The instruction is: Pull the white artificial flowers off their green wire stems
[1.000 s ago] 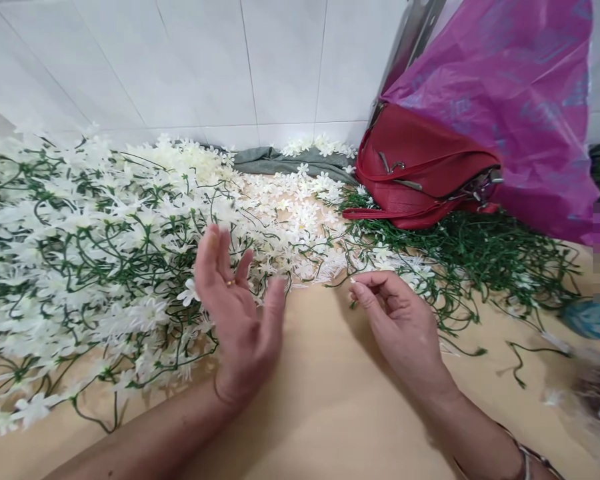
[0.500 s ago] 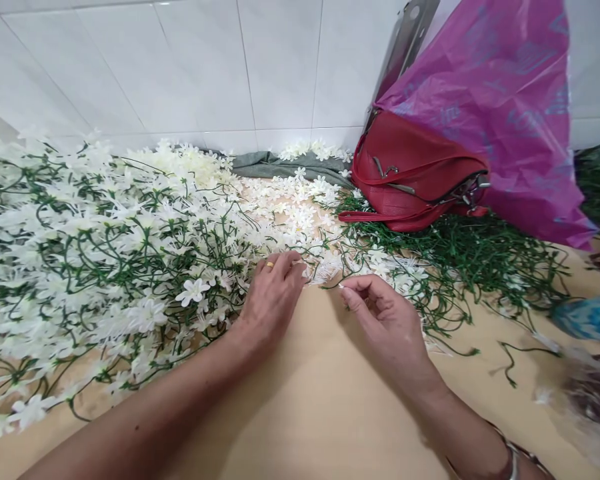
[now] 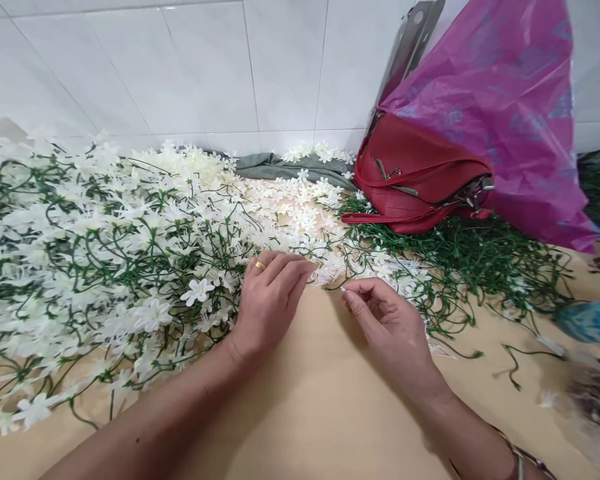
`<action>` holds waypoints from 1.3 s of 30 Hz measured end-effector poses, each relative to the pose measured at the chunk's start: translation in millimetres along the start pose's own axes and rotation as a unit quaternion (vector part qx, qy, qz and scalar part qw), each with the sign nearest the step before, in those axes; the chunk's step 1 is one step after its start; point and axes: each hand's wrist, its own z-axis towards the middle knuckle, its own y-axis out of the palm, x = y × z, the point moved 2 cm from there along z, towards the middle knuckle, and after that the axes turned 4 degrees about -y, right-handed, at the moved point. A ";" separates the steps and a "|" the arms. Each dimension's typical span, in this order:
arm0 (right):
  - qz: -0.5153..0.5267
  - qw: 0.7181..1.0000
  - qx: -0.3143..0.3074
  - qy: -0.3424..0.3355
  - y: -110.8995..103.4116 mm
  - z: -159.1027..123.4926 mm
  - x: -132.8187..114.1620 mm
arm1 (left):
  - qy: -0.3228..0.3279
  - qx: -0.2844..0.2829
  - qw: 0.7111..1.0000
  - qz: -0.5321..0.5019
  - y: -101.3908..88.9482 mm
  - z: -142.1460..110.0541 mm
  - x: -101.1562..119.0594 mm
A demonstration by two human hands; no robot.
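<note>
My left hand [image 3: 270, 297], with a gold ring, lies palm down on the beige table [image 3: 325, 407]. Its fingers are together and reach into loose white artificial flowers [image 3: 300, 213] at the edge of a big heap of flowered green vines [image 3: 95, 247]. What the fingertips hold, if anything, is hidden. My right hand [image 3: 387, 320] is beside it, thumb and forefinger pinched on a tiny white piece, close to feathery white petals [image 3: 330, 270].
A red handbag [image 3: 415, 177] leans under a purple plastic bag [image 3: 495, 100] at the back right. Bare green stems [image 3: 480, 260] spread in front of it. A grey cloth [image 3: 280, 163] lies by the tiled wall. A blue object [image 3: 587, 320] sits at the right edge.
My left hand, raised and open a second ago, has come down onto the flowers and closed its fingers. The right hand has kept its pinch and barely moved.
</note>
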 end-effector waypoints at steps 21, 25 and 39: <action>0.036 0.999 -0.011 0.024 4.1 -4.0 -4.0 | -0.310 -0.161 0.829 -0.437 21.1 -22.9 13.7; 0.053 0.998 -0.006 0.027 5.3 -4.0 -7.1 | -0.237 -0.160 0.876 -0.389 19.5 -23.6 17.7; 0.016 0.992 0.032 -0.117 -1.5 -2.8 -10.0 | -0.213 -0.149 0.890 -0.375 16.7 -30.1 25.1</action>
